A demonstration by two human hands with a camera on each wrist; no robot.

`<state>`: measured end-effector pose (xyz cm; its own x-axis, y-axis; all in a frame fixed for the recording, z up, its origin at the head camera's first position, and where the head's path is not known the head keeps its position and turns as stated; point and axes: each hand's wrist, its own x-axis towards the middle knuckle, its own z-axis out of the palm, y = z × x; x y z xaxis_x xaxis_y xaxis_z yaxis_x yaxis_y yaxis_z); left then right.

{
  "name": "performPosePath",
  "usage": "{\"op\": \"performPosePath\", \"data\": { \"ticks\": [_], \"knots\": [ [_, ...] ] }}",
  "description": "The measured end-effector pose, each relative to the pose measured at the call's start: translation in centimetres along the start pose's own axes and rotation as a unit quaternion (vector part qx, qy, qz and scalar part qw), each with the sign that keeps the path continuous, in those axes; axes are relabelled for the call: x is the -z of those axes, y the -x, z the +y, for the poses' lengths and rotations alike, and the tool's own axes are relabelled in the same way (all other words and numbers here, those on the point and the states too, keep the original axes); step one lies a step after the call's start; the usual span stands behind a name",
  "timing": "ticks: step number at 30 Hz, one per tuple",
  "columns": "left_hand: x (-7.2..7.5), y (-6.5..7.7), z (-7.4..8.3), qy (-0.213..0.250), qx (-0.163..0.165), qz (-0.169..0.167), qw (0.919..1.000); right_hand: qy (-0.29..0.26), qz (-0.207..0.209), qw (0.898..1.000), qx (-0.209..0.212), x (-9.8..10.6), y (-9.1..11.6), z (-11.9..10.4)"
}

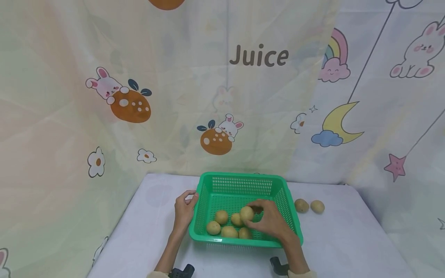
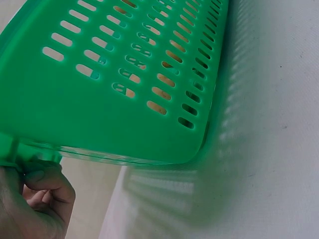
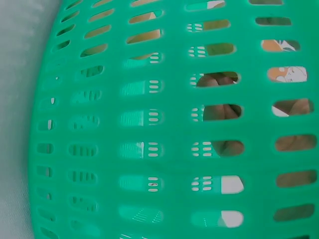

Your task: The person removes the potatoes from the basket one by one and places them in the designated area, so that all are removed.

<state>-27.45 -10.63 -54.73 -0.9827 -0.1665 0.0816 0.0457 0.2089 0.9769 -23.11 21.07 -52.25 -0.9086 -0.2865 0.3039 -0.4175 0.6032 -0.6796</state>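
A green plastic basket (image 1: 243, 244) with slotted sides stands on the white-covered table. My left hand (image 1: 184, 212) grips its left rim, and the left wrist view shows the fingers (image 2: 55, 186) curled at that rim. Inside the basket, my right hand (image 1: 269, 220) pinches a potato (image 1: 247, 213) between thumb and fingers, over the others. Several potatoes lie on the basket floor, among them one at the front left (image 1: 213, 227) and one at the front middle (image 1: 229, 232). In the right wrist view the basket wall (image 3: 169, 164) covers most of the hand.
Two more potatoes, a browner one (image 1: 301, 205) and a paler one (image 1: 317, 206), lie on the table (image 1: 340, 231) right of the basket. A printed cloth curtain (image 1: 180, 96) hangs behind the table and along both sides.
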Motion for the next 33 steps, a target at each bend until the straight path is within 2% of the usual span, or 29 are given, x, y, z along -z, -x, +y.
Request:
{"op": "performPosePath", "data": {
  "ticks": [13,22,33],
  "knots": [
    [0.0,0.2,0.1,0.005,-0.013,-0.008,0.9999,-0.026,0.003,1.000,0.009,0.3,0.3,-0.6],
    [-0.2,0.0,0.1,0.011,-0.019,-0.009,0.9997,-0.075,0.019,0.997,0.024,0.9,0.6,-0.8],
    [-0.1,0.0,0.0,0.003,0.000,-0.005,1.0000,-0.132,0.028,0.990,0.048,2.8,1.5,-1.2]
  ]
}}
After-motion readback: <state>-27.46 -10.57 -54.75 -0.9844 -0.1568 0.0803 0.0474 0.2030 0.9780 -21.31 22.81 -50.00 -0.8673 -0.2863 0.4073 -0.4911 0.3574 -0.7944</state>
